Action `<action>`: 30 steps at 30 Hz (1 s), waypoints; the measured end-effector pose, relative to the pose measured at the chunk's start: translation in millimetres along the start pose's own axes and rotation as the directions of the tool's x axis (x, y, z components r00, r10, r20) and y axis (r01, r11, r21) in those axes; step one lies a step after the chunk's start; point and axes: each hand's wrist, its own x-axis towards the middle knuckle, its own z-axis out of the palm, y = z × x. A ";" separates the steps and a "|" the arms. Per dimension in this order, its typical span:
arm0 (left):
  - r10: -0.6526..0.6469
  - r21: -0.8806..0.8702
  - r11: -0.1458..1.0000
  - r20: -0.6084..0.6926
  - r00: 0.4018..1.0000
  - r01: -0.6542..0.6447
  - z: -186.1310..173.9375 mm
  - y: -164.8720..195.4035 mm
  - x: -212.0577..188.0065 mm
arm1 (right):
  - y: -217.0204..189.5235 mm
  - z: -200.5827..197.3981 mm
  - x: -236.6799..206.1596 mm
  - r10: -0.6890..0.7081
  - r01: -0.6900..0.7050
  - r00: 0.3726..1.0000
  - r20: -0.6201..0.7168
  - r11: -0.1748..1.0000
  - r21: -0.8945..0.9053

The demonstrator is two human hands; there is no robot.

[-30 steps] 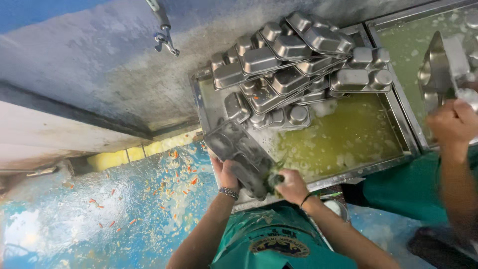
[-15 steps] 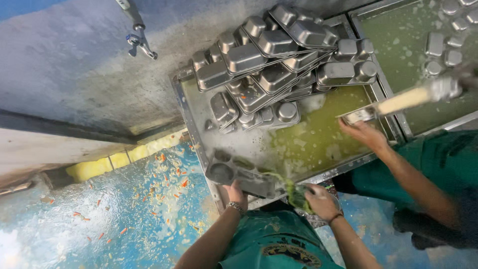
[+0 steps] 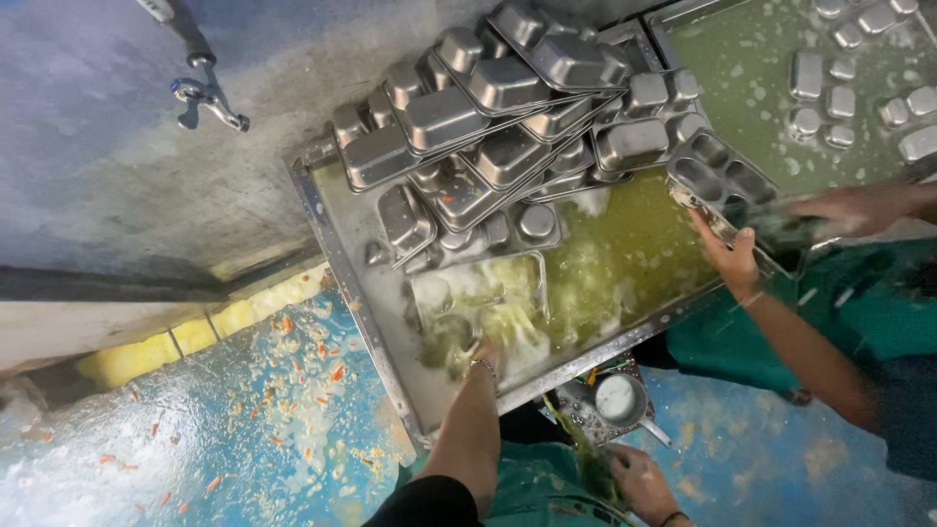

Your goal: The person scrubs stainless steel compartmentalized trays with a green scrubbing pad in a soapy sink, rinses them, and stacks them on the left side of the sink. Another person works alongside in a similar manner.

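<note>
Compartment tray [image 3: 478,293]: steel, lying flat under foamy water in the lower middle of the wash tank [image 3: 327,229], at centre frame. Your left hand [image 3: 485,353] reaches into the suds at the tray's near edge and touches it; foam hides the fingers, so you cannot tell whether they are closed on it or spread.

Your right hand [image 3: 639,480]: bottom of frame, below the tank rim, fingers curled around a wet green scrub pad [image 3: 592,468]. Just above it sits a small round steel cup [image 3: 618,397].

Stack of trays [image 3: 498,117]: many steel compartment trays piled bottoms-up, leaning across the upper part of the tank, upper centre.

Second tank [image 3: 771,59]: upper right, greenish water, more trays sunk in it.

Co-worker's hands: one hand [image 3: 730,259] at right of centre grips a tilted tray [image 3: 722,185] over the tank's right edge; another hand [image 3: 844,207] is blurred beside it.

Tap [image 3: 207,98]: on the grey wall, upper left.

Floor [image 3: 224,439]: blue, wet, strewn with food scraps, lower left.
</note>
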 end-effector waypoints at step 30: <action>0.354 0.143 -0.433 0.935 -0.022 -0.890 342.5 190.5 -398.3 | 12.5 -27.4 38.3 0.147 -0.158 0.987 0.070 0.970 0.188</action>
